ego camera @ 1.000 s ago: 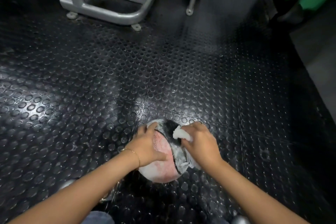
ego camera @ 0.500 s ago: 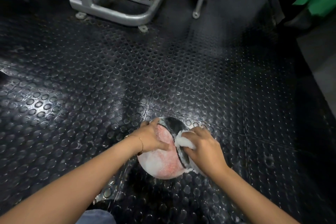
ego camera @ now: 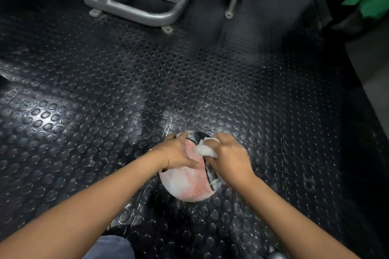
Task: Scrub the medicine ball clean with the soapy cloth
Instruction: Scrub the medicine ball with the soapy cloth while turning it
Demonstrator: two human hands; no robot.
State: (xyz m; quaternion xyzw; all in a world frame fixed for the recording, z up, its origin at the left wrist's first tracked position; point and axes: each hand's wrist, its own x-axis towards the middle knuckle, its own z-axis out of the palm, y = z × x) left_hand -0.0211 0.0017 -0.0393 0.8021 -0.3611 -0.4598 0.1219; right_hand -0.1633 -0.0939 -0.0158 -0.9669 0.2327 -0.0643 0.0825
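Medicine ball (ego camera: 189,187) on studded floor (ego camera: 126,90), near centre, near face sudsy. L hand (ego camera: 179,151) — fingers curved over its left top — grips it, prob. to stop rolling. R hand (ego camera: 227,157) fingers clenched round soapy cloth (ego camera: 205,149), pressed onto ball's far-right side.

Studded black floor (ego camera: 105,111), seemingly wet, carries medicine ball (ego camera: 189,187), machine frame (ego camera: 134,11).

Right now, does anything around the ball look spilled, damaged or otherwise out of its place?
Only suds: white flecks and wet streaks lie on the black studded rubber floor beside the red and black medicine ball, probably from the white soapy cloth in the right hand. No damage shows.
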